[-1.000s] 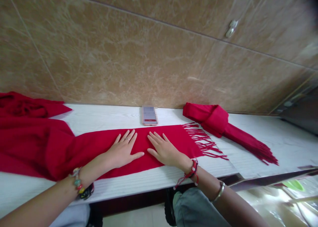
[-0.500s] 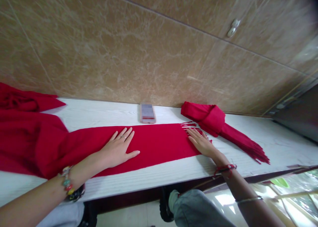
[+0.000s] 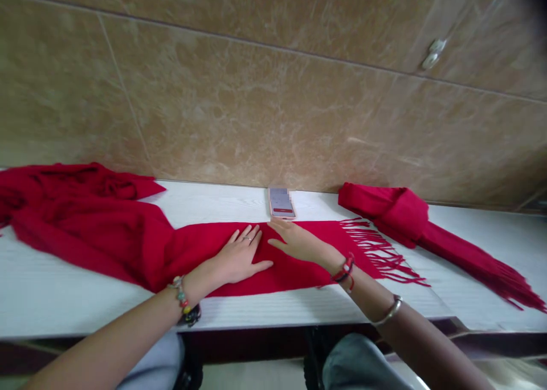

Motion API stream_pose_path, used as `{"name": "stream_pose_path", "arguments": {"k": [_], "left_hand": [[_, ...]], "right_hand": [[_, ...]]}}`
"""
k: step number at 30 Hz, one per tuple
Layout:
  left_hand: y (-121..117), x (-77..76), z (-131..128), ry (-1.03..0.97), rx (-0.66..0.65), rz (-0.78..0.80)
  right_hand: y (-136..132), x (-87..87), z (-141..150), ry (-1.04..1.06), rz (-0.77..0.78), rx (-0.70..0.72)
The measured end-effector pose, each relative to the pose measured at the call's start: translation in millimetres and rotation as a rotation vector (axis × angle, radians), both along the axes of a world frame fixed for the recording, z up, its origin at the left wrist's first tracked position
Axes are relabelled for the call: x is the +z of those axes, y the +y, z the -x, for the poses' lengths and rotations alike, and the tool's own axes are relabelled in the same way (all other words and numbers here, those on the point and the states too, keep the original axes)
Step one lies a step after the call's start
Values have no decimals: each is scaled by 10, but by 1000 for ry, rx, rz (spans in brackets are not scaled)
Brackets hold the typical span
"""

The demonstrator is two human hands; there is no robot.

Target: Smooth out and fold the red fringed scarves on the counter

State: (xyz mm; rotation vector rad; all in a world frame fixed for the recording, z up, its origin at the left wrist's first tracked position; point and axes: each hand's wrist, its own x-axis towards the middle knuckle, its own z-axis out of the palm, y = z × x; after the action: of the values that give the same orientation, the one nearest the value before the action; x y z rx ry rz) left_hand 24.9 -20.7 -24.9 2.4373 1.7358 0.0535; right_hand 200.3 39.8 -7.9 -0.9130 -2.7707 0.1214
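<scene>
A red scarf (image 3: 299, 270) lies along the white tabletop, flat and smooth at its fringed right end and bunched in loose folds at the left. Fingers spread, my left hand (image 3: 241, 259) rests on the flat stretch. Just right of it, my right hand (image 3: 301, 242) is over the same stretch with its fingers stretched out and thumb apart; whether it presses on the cloth I cannot tell. Neither hand grips anything. Beyond the fringe lies a second red scarf (image 3: 384, 208), folded or knotted, its fringed tail pointing right.
A phone (image 3: 282, 203) lies on the white tabletop (image 3: 213, 199) behind the scarf, close to my right fingertips. The brown marble-patterned wall (image 3: 256, 105) rises at the table's back edge. More bunched red cloth (image 3: 98, 179) lies at the far left.
My right hand has moved left from the fringe to beside my left hand. The fringe now shows spread out. The view has shifted left, while my left hand stays on the scarf.
</scene>
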Motion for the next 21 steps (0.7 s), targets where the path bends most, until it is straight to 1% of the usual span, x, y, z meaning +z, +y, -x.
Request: {"name": "stream_pose_path", "arguments": {"k": [2, 5, 8, 11, 14, 16, 17, 19, 21], "left_hand": [[24, 18, 122, -5, 13, 25], [43, 49, 423, 27, 87, 19], [12, 98, 841, 60, 156, 0], [-43, 231, 1327, 71, 168, -65], [-72, 453, 1813, 128, 201, -153], [-71, 584, 2095, 161, 232, -157], [-66, 626, 2213, 164, 232, -143], [-52, 651, 2391, 144, 171, -105], [-39, 619, 2478, 121, 71, -63]], "right_hand": [[19, -118, 101, 2, 6, 41], [55, -271, 98, 21, -14, 68], [86, -360, 33, 53, -6, 51], [109, -405, -8, 67, -14, 47], [128, -397, 27, 36, -56, 51], [127, -345, 130, 20, -83, 61], [117, -306, 210, 26, -90, 74], [75, -217, 417, 64, -89, 119], [7, -147, 652, 99, -72, 182]]}}
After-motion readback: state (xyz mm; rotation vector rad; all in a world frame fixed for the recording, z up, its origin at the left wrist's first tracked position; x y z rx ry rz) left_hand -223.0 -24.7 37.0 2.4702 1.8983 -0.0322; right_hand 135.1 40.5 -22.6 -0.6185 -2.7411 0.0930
